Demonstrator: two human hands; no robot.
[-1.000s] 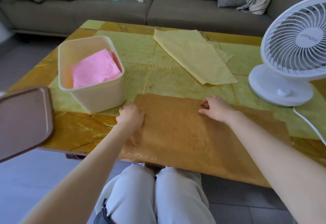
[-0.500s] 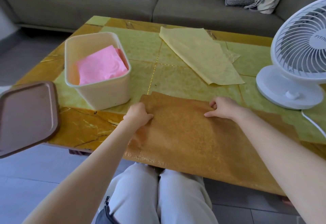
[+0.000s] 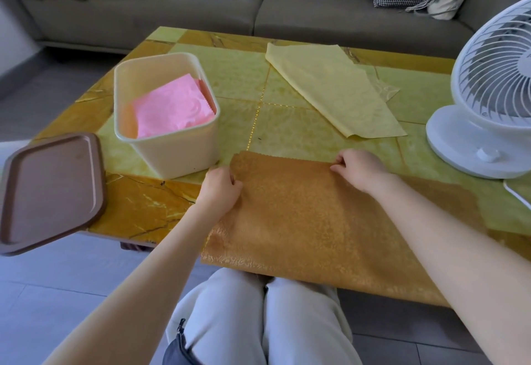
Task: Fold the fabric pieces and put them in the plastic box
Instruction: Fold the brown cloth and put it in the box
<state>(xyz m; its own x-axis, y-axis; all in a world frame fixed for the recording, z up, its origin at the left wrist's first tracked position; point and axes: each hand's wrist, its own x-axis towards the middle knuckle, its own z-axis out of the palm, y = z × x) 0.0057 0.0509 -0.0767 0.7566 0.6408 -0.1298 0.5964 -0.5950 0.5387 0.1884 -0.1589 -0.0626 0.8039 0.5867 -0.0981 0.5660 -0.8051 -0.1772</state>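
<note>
On the green and amber marble table [image 3: 161,209] the large orange-brown fabric sheet [image 3: 301,215] lies flat at the near side, and its near edge hangs a little over the table edge. The pale yellow fabric sheet [image 3: 336,91] lies farther away, beside the white round fan [image 3: 494,100] at the right. The cream plastic box [image 3: 161,146] stands at the left and holds a folded pink fabric piece [image 3: 172,109]. My left hand [image 3: 219,188] and my right hand [image 3: 360,170] have curled fingers and pinch the far edge of the orange-brown sheet.
</note>
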